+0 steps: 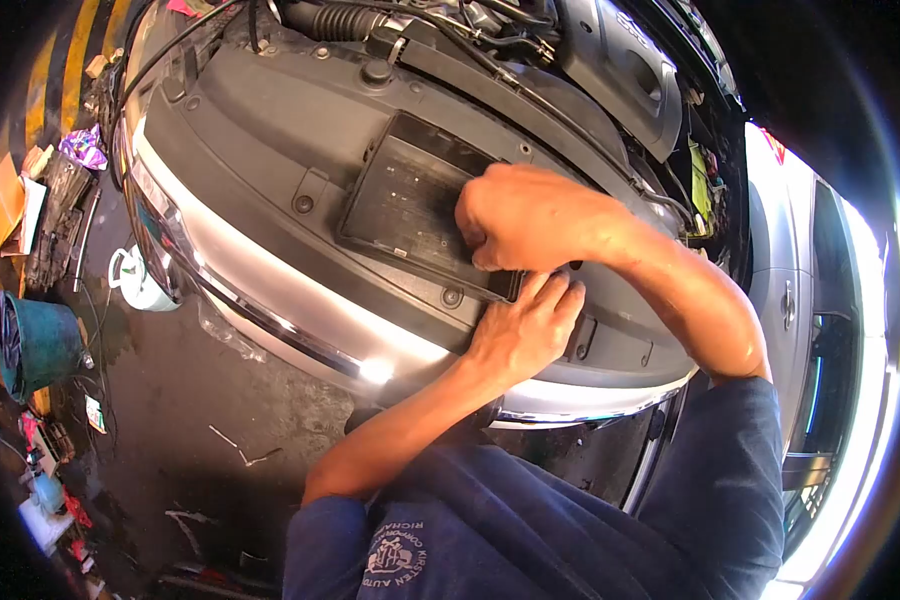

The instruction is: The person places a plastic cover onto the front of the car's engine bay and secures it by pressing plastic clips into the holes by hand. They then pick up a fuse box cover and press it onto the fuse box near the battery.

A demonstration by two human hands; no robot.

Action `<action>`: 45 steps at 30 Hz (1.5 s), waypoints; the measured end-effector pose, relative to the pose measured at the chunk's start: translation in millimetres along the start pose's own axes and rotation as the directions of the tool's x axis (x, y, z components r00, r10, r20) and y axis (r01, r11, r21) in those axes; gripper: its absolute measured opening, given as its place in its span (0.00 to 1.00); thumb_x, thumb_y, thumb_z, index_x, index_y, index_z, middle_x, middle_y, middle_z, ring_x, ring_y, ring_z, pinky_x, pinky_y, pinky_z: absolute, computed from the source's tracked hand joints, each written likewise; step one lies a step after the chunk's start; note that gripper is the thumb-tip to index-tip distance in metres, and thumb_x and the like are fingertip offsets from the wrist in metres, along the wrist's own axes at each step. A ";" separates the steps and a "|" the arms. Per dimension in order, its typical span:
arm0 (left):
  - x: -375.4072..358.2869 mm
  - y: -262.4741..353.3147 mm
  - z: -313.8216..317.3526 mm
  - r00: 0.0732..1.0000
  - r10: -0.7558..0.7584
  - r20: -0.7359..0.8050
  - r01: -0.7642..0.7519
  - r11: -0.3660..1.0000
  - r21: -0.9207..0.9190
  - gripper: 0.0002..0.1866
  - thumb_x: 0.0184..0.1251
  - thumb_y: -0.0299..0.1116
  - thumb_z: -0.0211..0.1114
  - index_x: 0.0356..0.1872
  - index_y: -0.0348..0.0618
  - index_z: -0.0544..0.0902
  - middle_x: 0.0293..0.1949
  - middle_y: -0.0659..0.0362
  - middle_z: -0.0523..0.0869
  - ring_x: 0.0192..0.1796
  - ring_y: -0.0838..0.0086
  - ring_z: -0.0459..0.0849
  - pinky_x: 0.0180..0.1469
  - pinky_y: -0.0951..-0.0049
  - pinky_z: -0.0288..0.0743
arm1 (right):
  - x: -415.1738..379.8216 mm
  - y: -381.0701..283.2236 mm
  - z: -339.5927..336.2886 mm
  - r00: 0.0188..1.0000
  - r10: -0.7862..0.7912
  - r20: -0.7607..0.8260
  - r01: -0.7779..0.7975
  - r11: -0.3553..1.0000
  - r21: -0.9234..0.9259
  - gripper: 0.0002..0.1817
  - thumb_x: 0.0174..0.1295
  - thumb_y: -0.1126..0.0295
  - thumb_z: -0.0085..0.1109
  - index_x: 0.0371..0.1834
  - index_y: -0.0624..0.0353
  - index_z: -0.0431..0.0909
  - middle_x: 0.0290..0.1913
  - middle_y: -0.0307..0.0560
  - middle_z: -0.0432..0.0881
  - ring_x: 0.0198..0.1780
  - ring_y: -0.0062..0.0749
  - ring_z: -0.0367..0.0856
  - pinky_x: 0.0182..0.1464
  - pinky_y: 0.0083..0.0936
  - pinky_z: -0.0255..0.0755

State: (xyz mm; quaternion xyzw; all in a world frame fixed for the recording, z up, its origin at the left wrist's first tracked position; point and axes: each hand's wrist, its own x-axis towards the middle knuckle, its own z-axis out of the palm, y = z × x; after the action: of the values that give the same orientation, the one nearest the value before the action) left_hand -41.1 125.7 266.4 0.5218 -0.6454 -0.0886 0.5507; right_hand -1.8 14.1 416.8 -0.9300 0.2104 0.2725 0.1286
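A shallow black rectangular plastic tray (410, 190) lies on the dark cover panel (260, 120) at the front of a car's engine bay. My right hand (530, 215) is closed and reaches over the tray's right end, fingers curled down inside it. Whatever those fingers may hold is hidden beneath the hand. My left hand (532, 328) grips the tray's near right corner, its fingers bent around the rim. Dusty specks show on the tray's floor.
Engine parts and a black engine cover (620, 70) lie beyond the panel. On the floor at left stand a green bucket (45, 345) and a white canister (142, 282), among scattered rubbish. A light-coloured car (785, 300) is parked at right.
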 end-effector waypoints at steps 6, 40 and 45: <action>11.1 -5.6 -30.9 0.976 -0.195 -0.102 0.198 0.980 0.025 0.17 0.62 0.31 0.68 0.52 0.42 0.84 0.49 0.57 0.85 0.48 0.64 0.88 0.44 0.61 0.87 | -17.3 63.2 -6.8 0.952 0.000 -0.305 0.245 0.596 0.764 0.10 0.61 0.80 0.69 0.46 0.66 0.86 0.44 0.42 0.89 0.38 0.21 0.85 0.44 0.22 0.81; 12.8 -19.8 -47.1 0.989 -0.018 -0.146 0.035 0.993 0.115 0.12 0.54 0.23 0.65 0.41 0.40 0.88 0.39 0.53 0.90 0.44 0.59 0.89 0.48 0.60 0.79 | 1.3 137.7 38.6 0.782 -0.012 -0.623 0.026 1.000 0.013 0.09 0.60 0.72 0.67 0.43 0.61 0.85 0.40 0.55 0.86 0.48 0.56 0.85 0.50 0.45 0.79; 12.9 -20.4 -48.7 0.988 -0.031 -0.151 0.044 0.996 0.084 0.13 0.53 0.22 0.66 0.41 0.39 0.88 0.39 0.53 0.90 0.43 0.59 0.89 0.48 0.59 0.81 | 5.6 143.6 33.8 0.800 -0.025 -0.600 0.041 0.999 0.012 0.08 0.60 0.74 0.68 0.42 0.63 0.86 0.40 0.56 0.87 0.46 0.54 0.87 0.50 0.42 0.80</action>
State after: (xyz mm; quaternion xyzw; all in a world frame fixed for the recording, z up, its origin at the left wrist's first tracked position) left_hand 11.8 129.3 278.7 0.5625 -0.5957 -0.0312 0.5726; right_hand -79.1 -101.9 368.1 -0.9703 0.2275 -0.0401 0.0717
